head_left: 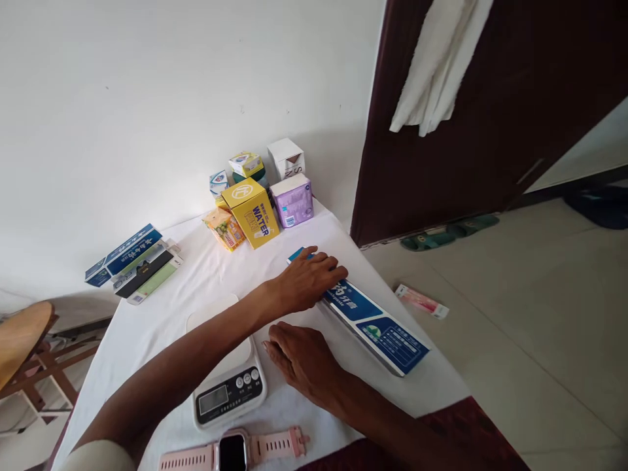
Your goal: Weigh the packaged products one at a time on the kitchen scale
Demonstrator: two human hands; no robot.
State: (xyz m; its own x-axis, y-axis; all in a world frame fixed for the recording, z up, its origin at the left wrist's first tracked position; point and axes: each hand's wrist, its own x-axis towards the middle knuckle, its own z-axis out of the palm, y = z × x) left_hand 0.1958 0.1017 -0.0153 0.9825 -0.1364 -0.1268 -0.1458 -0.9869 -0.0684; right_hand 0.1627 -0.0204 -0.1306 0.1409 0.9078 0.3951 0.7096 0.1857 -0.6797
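Note:
My left hand [311, 278] reaches across the kitchen scale and lies over the far part of a long blue-and-white toothpaste box [375, 327], its fingers curled over the box's edge. The box lies flat along the right side of the table. Closer to me, my right hand [307, 360] rests by the scale with its fingers curled in, and nothing shows in them. The white kitchen scale [230, 392] sits partly under my left forearm. Its display looks blank, and part of its round plate is hidden.
At the back stand a yellow box [252, 212], a purple pack [293, 201], a white box [286, 157] and an orange packet [224, 229]. More toothpaste boxes [130, 252] lie at left. A pink-strapped watch [233, 451] lies in front. A pink-and-white carton [422, 301] is on the floor.

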